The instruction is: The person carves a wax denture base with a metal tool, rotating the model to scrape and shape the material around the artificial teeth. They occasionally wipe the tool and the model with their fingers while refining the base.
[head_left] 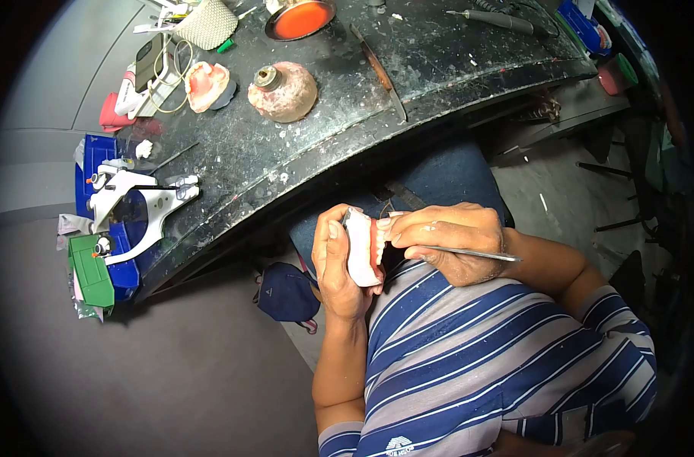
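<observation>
Mid-frame, my left hand (333, 263) curls its fingers around one dental model (360, 253); my right hand (457, 236) pinches one slim metal tool (480, 253), fingertips at the model. One knife (377, 70) and one orange-filled dish (301, 22) sit upper centre.

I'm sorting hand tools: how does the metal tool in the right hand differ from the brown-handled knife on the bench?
The metal tool is held in the right hand; the brown-handled knife lies on the bench. The metal tool's visible shaft is grey; the knife's handle is brown. The metal tool looks thinner than the knife. Both are long and narrow.
</observation>
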Tool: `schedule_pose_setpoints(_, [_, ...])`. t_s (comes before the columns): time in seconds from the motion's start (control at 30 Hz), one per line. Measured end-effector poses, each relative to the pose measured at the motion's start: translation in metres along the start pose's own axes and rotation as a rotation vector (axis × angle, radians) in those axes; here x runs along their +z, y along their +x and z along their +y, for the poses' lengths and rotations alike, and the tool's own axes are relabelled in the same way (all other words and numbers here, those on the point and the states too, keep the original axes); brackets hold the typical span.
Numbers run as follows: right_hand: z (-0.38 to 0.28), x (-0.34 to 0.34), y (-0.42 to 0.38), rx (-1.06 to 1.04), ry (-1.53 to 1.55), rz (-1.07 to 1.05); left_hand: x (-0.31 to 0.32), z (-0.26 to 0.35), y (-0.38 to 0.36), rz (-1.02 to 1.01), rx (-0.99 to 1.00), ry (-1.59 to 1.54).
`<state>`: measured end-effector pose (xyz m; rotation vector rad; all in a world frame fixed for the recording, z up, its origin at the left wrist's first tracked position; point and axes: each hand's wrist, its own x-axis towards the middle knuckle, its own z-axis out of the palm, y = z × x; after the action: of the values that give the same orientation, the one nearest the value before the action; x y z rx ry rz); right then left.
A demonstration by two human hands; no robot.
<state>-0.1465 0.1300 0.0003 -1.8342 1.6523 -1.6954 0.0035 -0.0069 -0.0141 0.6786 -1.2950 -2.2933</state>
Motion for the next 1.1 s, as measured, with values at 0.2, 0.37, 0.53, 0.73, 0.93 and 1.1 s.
schedule_pose_setpoints(0.2, [-0.0011,0.0017,0.0010,0.017,0.027,0.007,0.0033,0.0006,-0.0005,0.030,-0.016,-0.029])
schedule_pose_setpoints(0.37, [-0.0032,-0.0011,0.0019,0.039,0.014,-0.002,0.0012,-0.0003,-0.0006,0.026,-0.015,-0.031])
schedule_pose_setpoints(0.53, [-0.0015,0.0000,0.0022,0.017,0.032,0.006,0.0018,-0.0012,-0.0005,0.026,-0.022,-0.054])
schedule_pose_setpoints(0.73, [-0.0031,-0.0010,0.0038,0.027,0.018,0.004,0.0013,-0.0017,-0.0004,0.005,-0.005,-0.048])
schedule_pose_setpoints(0.93, [-0.0027,-0.0013,0.0038,0.052,0.045,0.006,0.0001,-0.0016,-0.0007,0.007,-0.013,-0.035])
schedule_pose_setpoints(1.1, [-0.0024,-0.0027,0.0044,0.045,0.071,-0.003,0.0016,-0.0006,-0.0008,0.023,-0.019,-0.040])
